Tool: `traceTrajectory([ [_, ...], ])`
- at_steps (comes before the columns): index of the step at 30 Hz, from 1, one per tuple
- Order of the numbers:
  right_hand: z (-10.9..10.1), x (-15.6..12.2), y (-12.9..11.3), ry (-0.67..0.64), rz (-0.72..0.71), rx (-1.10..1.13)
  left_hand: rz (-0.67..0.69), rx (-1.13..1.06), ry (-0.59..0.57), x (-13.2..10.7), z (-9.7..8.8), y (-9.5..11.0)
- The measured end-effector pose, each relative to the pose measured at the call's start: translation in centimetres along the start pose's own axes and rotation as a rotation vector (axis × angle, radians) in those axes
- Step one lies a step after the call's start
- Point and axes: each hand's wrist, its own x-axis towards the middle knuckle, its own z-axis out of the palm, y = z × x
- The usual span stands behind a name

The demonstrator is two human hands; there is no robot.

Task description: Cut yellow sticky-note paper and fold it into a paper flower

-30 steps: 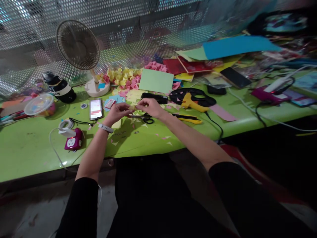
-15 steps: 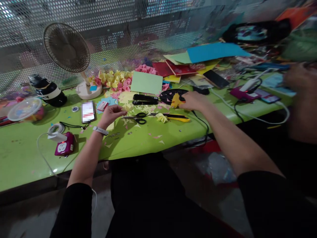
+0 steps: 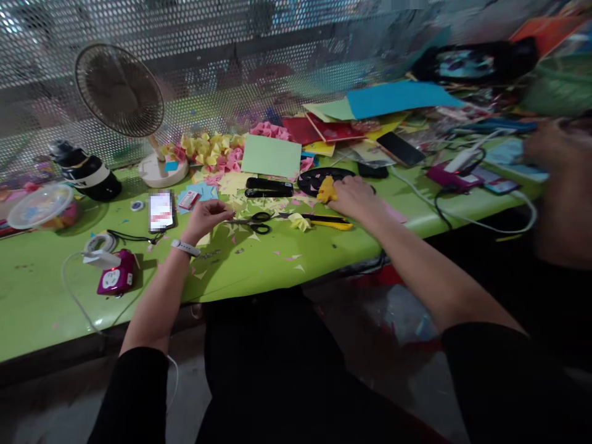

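right now your right hand (image 3: 355,196) lies over the yellow glue gun (image 3: 327,189), fingers curled on its body where it rests against the black round tray (image 3: 314,179) on the green counter (image 3: 259,259); the grip looks closed on the gun, though the hand hides most of the handle. your left hand (image 3: 206,216) hovers just above the counter, fingers bent loosely inward with nothing clearly in them, a white wristband (image 3: 185,247) on the wrist. between your two hands lie the black scissors (image 3: 256,221), a small folded yellow paper flower (image 3: 300,221) and a yellow-and-black utility knife (image 3: 325,221), all near one another among paper scraps. just behind the scissors sits a black stapler (image 3: 269,187), and behind that a light green sheet (image 3: 271,156) leans on a heap of yellow and pink folded flowers (image 3: 209,150). to your left you have a phone (image 3: 161,211), a magenta power adapter (image 3: 113,279) with a white plug, a small desk fan (image 3: 121,92), a black bottle (image 3: 85,172) on its side and a clear lidded tub (image 3: 41,207). far right, blurred, another person's hand (image 3: 555,145) is at the edge of the counter beside coloured paper and cables.
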Motion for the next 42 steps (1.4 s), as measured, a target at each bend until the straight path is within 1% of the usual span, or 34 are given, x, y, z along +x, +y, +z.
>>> traceTrajectory([
  [3, 0.7, 0.5, 0.6, -0.044, 0.006, 0.032, 0.006, -0.011, 0.017, 0.0, 0.1, -0.1],
  [5, 1.2, 0.9, 0.9, -0.048, 0.009, 0.038, 0.005, -0.016, 0.020, 0.0, 0.1, -0.1],
  [7, 1.7, 0.9, 0.7, 0.010, 0.026, 0.052, 0.004, -0.018, 0.023, 0.0, 0.2, -0.1],
  [10, 2.7, 0.6, 0.0, 0.158, 0.056, 0.114, -0.002, -0.012, 0.025, 0.0, 0.2, -0.1],
  [12, 3.3, 0.3, -0.2, 0.220, 0.090, 0.210, -0.005, -0.018, 0.033, 0.0, 0.2, -0.1],
  [14, 3.6, 0.1, 0.1, 0.268, 0.149, 0.356, 0.002, -0.041, 0.054, 0.0, 0.3, -0.2],
  [16, 3.4, -0.2, 0.7, 0.366, 0.209, 0.518, 0.009, -0.088, 0.079, -0.1, 0.5, -0.3],
  [18, 2.7, -0.7, 1.2, 0.508, 0.233, 0.650, 0.000, -0.173, 0.094, -0.2, 0.8, -0.4],
  [19, 2.2, -1.1, 1.1, 0.524, 0.229, 0.678, -0.018, -0.219, 0.096, -0.2, 1.0, -0.4],
  [20, 1.6, -1.7, 0.8, 0.550, 0.195, 0.726, -0.039, -0.256, 0.087, -0.3, 1.2, -0.5],
  [21, 0.9, -2.4, 0.2, 0.606, 0.126, 0.854, -0.052, -0.294, 0.082, -0.3, 1.4, -0.5],
  [22, 0.2, -3.3, -0.7, 0.622, 0.043, 0.965, -0.058, -0.316, 0.077, -0.4, 1.5, -0.5],
  [23, -0.4, -4.2, -1.9, 0.575, -0.052, 1.061, -0.059, -0.325, 0.078, -0.4, 1.7, -0.5],
  [25, -1.6, -6.0, -4.7, 0.502, -0.171, 1.127, -0.047, -0.323, 0.089, -0.5, 2.1, -0.5],
  [29, -2.9, -8.8, -10.3, 0.353, -0.472, 1.119, -0.017, -0.343, 0.086, -0.6, 2.6, -0.8],
  [31, -3.1, -9.5, -12.2, 0.316, -0.538, 1.091, 0.004, -0.330, 0.096, -0.6, 2.7, -0.9],
  [33, -3.0, -10.0, -13.5, 0.291, -0.569, 1.064, 0.028, -0.326, 0.098, -0.6, 2.7, -1.1],
  [35, -2.9, -10.2, -14.2, 0.266, -0.594, 1.047, 0.047, -0.317, 0.094, -0.6, 2.7, -1.2],
  [42, -2.6, -10.0, -15.0, 0.259, -0.605, 1.019, 0.069, -0.275, 0.079, -0.6, 2.6, -1.3],
])
